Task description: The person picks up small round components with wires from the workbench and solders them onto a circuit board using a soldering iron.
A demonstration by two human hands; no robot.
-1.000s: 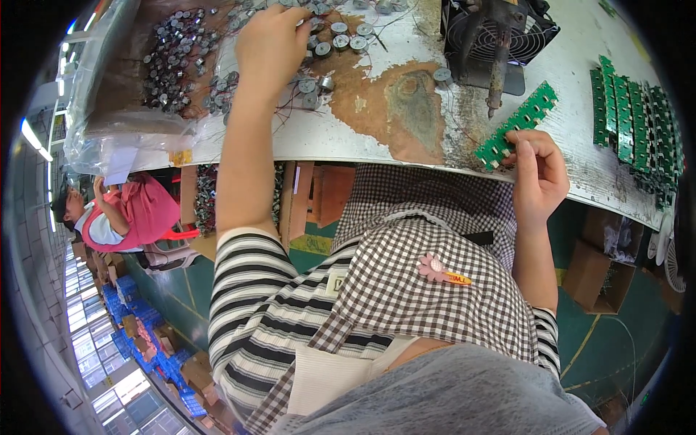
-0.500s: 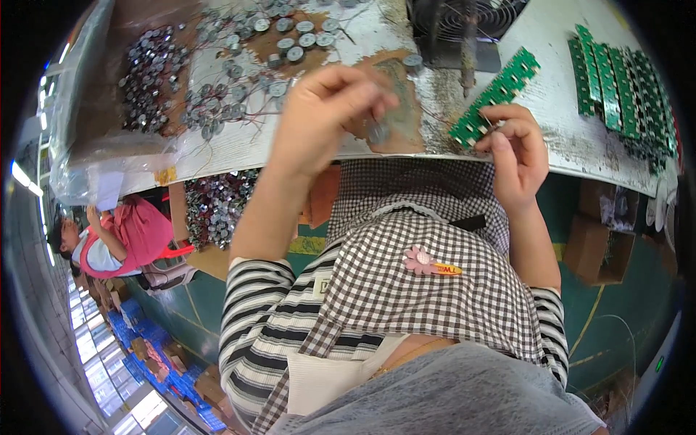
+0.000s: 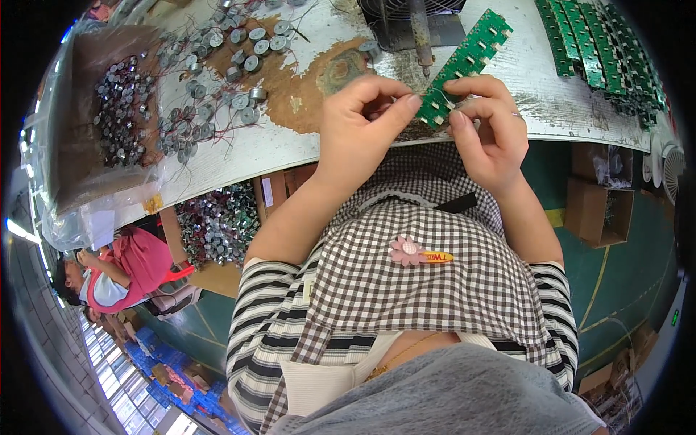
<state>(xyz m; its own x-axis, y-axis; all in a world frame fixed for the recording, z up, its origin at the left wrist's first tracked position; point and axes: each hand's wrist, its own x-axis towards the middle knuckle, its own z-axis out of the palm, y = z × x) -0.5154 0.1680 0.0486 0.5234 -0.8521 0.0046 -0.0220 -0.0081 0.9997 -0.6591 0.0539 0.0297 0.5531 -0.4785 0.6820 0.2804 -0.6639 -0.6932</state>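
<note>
A long green circuit board [image 3: 475,45] lies aslant on the worktable, its near end between my hands. My left hand [image 3: 366,127] is at the board's left edge, thumb and forefinger pinched together; what they hold is hidden. My right hand [image 3: 491,127] is closed over the board's near right edge, fingertips together on something too small to make out. A thin pale wire [image 3: 441,96] shows across the board between the fingertips. The soldering iron [image 3: 422,45] points down just beside the board's left edge, above my hands.
Small round metal motors [image 3: 254,51] with thin red wires are scattered on the left of the worktable [image 3: 290,151]. More fill a cardboard box [image 3: 69,123]. A fan [image 3: 384,11] stands behind the iron. Stacked green boards [image 3: 591,51] lie right. A person [image 3: 130,268] sits at far left.
My left hand has moved right to the circuit board; the round metal motor seen under its fingers no longer shows. My right hand stays by the board. The whole view has shifted.
</note>
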